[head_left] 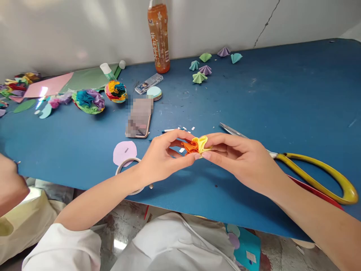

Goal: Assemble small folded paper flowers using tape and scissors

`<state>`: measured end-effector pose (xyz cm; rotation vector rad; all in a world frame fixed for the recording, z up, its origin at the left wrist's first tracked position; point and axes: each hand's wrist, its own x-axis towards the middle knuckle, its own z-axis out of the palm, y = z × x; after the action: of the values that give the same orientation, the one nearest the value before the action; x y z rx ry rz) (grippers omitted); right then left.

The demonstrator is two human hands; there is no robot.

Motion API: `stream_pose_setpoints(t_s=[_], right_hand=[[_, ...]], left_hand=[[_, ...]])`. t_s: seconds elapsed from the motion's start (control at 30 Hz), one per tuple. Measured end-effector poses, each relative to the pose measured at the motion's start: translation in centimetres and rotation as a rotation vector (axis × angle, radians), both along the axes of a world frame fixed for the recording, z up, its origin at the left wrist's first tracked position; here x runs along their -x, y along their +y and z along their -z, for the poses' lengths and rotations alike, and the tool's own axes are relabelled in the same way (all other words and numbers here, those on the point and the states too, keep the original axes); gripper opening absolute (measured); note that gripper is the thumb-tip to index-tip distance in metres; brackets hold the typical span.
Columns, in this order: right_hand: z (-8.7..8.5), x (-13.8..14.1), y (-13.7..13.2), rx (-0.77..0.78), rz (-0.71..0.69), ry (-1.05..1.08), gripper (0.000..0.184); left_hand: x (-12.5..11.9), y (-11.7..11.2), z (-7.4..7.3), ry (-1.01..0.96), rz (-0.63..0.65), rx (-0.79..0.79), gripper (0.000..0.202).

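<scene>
Between my two hands, above the blue table, is a small folded paper flower (199,145), orange on its left side and yellow on its right. My left hand (169,152) pinches the orange side with thumb and fingers. The thumb and fingertips of my right hand (237,154) grip the yellow side. Below my left wrist lies a roll of tape (120,167), partly hidden, against a lilac paper circle (125,151). Large scissors (318,173) with yellow and red handles lie partly under my right hand and forearm.
Folded paper pieces (199,77) sit toward the back of the table (282,101). An orange bottle (159,41) stands by the wall. A phone (139,117), colourful paper balls (88,101) and a glue stick (107,70) are on the left. Another person's arm (11,184) reaches in at the left edge.
</scene>
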<state>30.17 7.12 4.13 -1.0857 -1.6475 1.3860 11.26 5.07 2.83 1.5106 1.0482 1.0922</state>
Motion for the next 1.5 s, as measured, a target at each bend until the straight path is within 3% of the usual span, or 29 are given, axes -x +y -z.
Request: stream_pose_setpoints(t_s=[0.3,0.77,1.17,1.5], right_hand=[[0.3,-0.1,0.1,-0.106,-0.035,-0.104,0.020],[0.4,0.2,0.2,0.088,0.031,0.145,0.028],[0.8,-0.1,0.2,0.039,0.060,0.135,0.022],[0.9,-0.3,0.3,-0.002,0.123,0.095,0.020]], left_hand=[[-0.1,0.2,0.2,-0.038,0.002,0.040,0.030],[0.2,0.6,-0.3,-0.192,0.044,0.187,0.029],[0.1,1.3,0.2,-0.278,-0.003,0.171,0.029],[0.1,1.4,0.4,-0.270,-0.045,0.178,0.041]])
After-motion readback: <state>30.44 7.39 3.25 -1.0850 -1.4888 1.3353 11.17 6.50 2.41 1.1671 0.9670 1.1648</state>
